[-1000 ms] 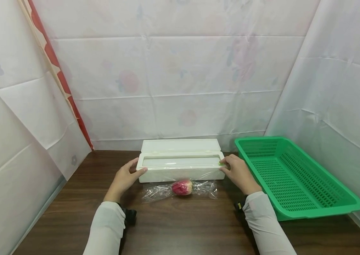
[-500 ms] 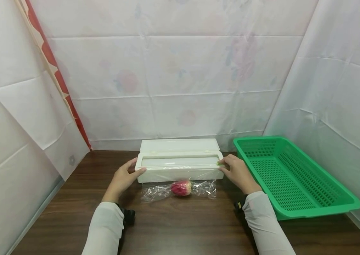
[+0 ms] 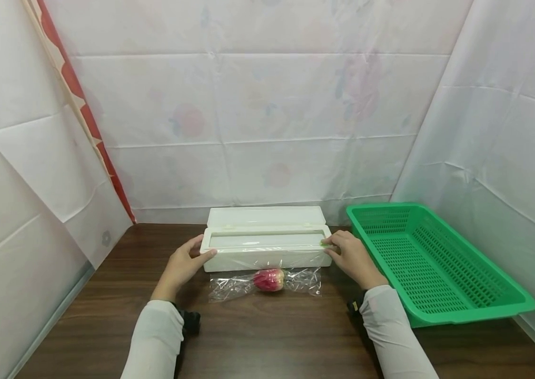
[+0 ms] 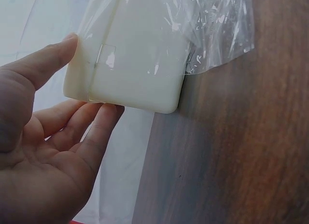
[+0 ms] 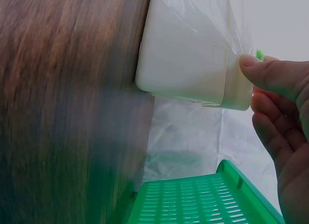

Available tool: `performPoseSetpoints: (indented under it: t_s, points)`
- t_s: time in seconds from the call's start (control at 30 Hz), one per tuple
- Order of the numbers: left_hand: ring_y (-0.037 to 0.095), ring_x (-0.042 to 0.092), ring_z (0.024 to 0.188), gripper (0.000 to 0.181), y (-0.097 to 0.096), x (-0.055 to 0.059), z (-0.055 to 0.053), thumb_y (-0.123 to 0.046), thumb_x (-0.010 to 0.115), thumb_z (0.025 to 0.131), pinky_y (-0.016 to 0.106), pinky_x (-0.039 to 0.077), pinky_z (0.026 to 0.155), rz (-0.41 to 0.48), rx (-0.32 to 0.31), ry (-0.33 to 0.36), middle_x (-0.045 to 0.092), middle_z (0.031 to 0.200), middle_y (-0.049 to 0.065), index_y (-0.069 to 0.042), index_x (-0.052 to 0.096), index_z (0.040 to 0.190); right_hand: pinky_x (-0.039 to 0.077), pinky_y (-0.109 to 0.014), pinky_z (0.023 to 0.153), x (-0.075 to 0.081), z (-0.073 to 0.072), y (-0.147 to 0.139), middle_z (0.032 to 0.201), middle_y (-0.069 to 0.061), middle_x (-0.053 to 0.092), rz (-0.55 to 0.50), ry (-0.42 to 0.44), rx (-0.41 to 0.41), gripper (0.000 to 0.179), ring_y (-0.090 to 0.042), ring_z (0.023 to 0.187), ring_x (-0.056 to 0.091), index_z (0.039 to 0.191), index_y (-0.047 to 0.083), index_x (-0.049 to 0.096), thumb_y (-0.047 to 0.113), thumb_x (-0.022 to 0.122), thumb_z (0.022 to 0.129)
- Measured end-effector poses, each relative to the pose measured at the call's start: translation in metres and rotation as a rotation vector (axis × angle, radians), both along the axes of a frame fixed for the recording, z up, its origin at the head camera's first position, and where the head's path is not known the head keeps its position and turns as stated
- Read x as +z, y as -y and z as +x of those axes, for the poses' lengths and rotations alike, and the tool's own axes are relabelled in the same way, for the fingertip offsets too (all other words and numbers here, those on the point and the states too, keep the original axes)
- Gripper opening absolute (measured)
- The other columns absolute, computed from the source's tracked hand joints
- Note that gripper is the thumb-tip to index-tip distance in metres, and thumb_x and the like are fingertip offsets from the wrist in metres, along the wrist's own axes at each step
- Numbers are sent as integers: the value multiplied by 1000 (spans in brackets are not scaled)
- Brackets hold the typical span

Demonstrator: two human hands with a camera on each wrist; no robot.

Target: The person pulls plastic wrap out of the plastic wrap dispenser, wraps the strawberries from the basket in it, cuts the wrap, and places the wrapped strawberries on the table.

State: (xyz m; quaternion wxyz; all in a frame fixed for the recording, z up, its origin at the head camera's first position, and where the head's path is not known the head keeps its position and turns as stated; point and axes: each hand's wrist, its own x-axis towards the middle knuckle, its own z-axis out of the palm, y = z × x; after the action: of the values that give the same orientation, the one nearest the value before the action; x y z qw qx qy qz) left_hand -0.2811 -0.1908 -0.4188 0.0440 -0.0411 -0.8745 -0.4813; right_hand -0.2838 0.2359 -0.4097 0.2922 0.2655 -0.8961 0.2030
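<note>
White box, green basket, brown wood-grain table.

The box looks like hard cream-white plastic, smooth, with a soft sheen and rounded edges. The film is thin, clear plastic, very glossy and crinkled into bright highlights; beneath it the fruit shows only as shine, its own finish hard to tell. The basket is green plastic, perforated, with a smooth, lightly glossy rim. The bench has a dark wood-grain surface with a dull sheen. The sheets look thin, creased and faintly shiny; the sleeves are matt, wrinkled cloth.
</note>
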Motion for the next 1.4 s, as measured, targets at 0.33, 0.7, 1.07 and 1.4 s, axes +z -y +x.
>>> performPoseSetpoints:
  t_s: [0.33,0.7,1.07,1.4]
  points:
    - [39,55,124,82,0,-2,0,-45,71,93,54,51,94,13,1,-7,51,144,22,-2,36,154,53,-37,68,-2,-1,0,96,-5,70,-5,-28,71,27,-21,86,64,102,7,75,-6,82,79]
    - [38,55,125,81,-1,0,0,-42,71,94,54,50,95,15,-8,0,49,146,22,-3,35,154,54,-42,75,-4,-4,2,98,-5,70,35,-91,129,35,-26,94,64,106,9,76,-12,79,78]
    - [39,53,126,83,0,0,1,-44,70,94,54,50,95,7,-17,6,46,148,23,-3,33,155,53,-41,79,-5,-4,3,102,-2,70,66,-60,115,39,-23,98,62,112,14,75,-10,76,82]
    - [40,54,126,82,-1,0,2,-44,70,94,54,50,95,16,-16,-1,48,146,22,-3,34,155,51,-38,73,-4,-3,5,107,0,69,117,-52,96,43,-22,97,59,118,17,73,-8,73,83]
